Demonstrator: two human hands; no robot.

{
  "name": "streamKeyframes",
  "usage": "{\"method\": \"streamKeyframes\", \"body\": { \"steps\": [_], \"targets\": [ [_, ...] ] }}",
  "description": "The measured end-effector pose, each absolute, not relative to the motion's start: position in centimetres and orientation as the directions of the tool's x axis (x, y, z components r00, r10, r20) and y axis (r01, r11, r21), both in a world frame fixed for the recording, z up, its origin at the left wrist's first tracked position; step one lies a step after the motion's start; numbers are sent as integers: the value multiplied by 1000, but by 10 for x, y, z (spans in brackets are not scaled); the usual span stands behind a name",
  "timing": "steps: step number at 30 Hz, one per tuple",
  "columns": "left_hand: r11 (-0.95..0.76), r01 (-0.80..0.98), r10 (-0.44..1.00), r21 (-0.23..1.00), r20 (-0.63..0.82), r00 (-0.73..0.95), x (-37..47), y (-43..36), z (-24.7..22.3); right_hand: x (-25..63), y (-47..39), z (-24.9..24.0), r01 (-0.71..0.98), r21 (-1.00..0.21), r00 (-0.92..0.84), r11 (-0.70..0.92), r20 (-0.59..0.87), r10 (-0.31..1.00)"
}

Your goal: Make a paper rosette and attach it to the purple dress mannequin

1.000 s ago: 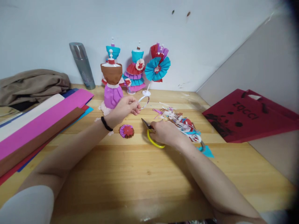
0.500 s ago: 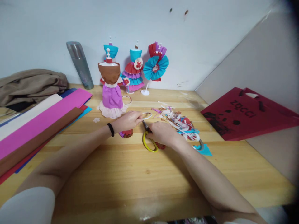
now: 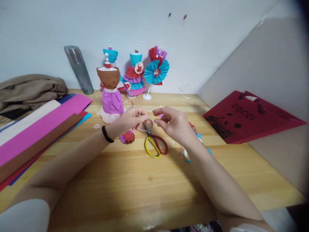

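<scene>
My left hand (image 3: pixel 136 118) has its fingertips pinched together above the table; whatever is between them is too small to make out. Facing it, my right hand (image 3: pixel 172 122) is empty, with thumb and forefinger apart. Between and below both hands, scissors (image 3: pixel 154 143) with one yellow and one red handle lie on the wood. A thin pale ring (image 3: pixel 151 125) shows by the scissors' blades, partly hidden by my left fingers. Near my left wrist lies a pleated purple and brown paper rosette (image 3: pixel 127 137).
Several small dress forms in crepe paper, one with a purple skirt (image 3: pixel 112 101), stand at the back. A bottle (image 3: pixel 79 69) leans against the wall. Coloured paper sheets (image 3: pixel 45 125) lie left. Paper scraps (image 3: pixel 193 127) and a red bag (image 3: pixel 251 119) are right.
My right hand has let go of the scissors, which now lie on the table, and it has opened. My left hand stays pinched. The view has shifted slightly.
</scene>
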State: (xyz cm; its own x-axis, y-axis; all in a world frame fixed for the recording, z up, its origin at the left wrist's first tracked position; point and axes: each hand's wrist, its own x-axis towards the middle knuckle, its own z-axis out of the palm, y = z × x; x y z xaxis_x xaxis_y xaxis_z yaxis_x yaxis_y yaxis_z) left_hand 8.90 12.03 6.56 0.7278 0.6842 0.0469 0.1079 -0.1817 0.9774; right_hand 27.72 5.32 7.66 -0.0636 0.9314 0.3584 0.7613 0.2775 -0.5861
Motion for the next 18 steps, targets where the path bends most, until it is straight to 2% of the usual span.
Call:
{"method": "streamKeyframes", "body": {
  "steps": [4,14,18],
  "targets": [
    [-180,96,672,979,51,739,90,116,69,271,48,79,703,-618,-106,352,399,911],
    [-161,122,697,980,25,717,92,114,71,270,47,80,751,-474,-202,459,497,844],
    [-104,61,704,993,30,710,92,114,66,270,48,79,732,-515,-151,446,517,843]
  ]
}}
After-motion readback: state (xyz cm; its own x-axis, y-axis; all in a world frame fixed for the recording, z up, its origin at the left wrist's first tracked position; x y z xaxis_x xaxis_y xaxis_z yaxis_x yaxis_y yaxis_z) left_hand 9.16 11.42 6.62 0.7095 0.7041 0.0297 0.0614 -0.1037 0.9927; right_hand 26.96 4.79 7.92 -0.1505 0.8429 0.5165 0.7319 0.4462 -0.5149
